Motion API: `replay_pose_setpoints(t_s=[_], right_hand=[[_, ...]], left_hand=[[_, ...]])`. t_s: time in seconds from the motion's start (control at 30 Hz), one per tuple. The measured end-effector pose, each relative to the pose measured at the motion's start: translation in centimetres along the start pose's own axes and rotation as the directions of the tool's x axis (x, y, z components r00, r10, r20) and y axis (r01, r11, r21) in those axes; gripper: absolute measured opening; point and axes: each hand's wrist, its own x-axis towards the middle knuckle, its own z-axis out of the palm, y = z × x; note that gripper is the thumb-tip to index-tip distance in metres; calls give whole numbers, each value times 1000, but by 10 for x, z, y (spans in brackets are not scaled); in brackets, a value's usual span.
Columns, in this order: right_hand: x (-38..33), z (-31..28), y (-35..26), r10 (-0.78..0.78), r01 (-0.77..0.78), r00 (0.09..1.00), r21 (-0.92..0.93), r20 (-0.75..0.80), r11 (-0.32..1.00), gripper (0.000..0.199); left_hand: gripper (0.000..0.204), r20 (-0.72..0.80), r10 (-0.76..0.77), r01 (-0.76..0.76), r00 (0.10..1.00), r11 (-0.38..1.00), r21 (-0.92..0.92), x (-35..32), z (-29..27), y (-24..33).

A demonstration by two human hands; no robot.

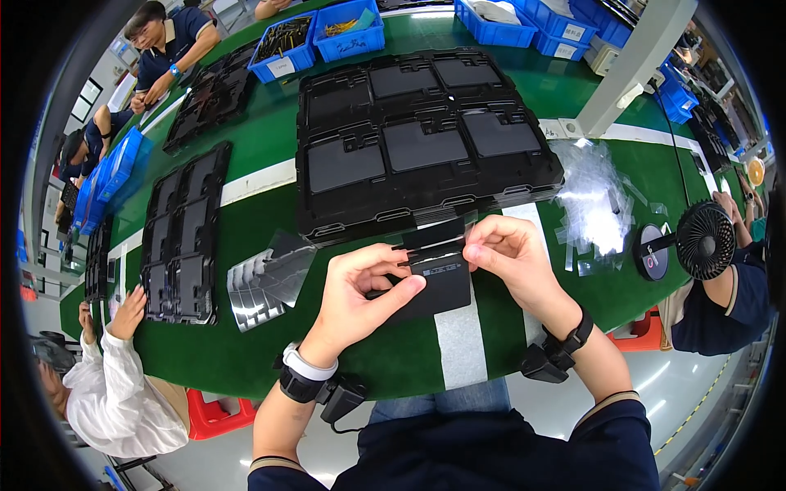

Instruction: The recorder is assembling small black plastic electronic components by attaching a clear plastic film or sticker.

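In front of me is a flat black battery pack [442, 296] with small pale print near its upper edge. My left hand [364, 286] is closed on its left side, the thumb lying over the face. At the upper right corner my right hand [514, 255] pinches thumb and forefinger on a thin clear film strip [470, 224]. The strip's lower part is hidden by those fingers. Just beyond both hands stands a stack of black trays [426, 184], its top one holding several similar dark flat packs [422, 146] in separate pockets.
Loose clear film pieces [594, 196] lie heaped at right, beside a small black fan [704, 240]. Glossy film sheets [266, 282] lie at left, near another tray [184, 237]. Blue bins [348, 37] line the back. A metal post [630, 74] rises at right. Co-workers sit on both sides.
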Motion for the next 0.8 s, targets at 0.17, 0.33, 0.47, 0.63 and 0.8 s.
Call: replay_pose_setpoints(t_s=[0.17,0.33,0.47,0.63,0.8], right_hand=[[-3,4,3,-122,128,992,-434,41,892,13],[-1,4,6,-295,295,952,-516,84,804,16],[-3,8,6,-33,62,995,-332,93,941,11],[-4,3,8,76,-18,982,-316,174,949,18],[-5,6,1,104,-64,972,-186,211,981,19]], left_hand=[[24,10,-50,50,999,998,-22,1,0,3],[25,36,-59,59,998,998,4,1,0,3],[24,24,-83,83,996,996,-7,2,0,3],[18,20,-116,118,993,982,-145,3,-1,4],[12,85,-239,252,967,943,-220,3,-11,6]])
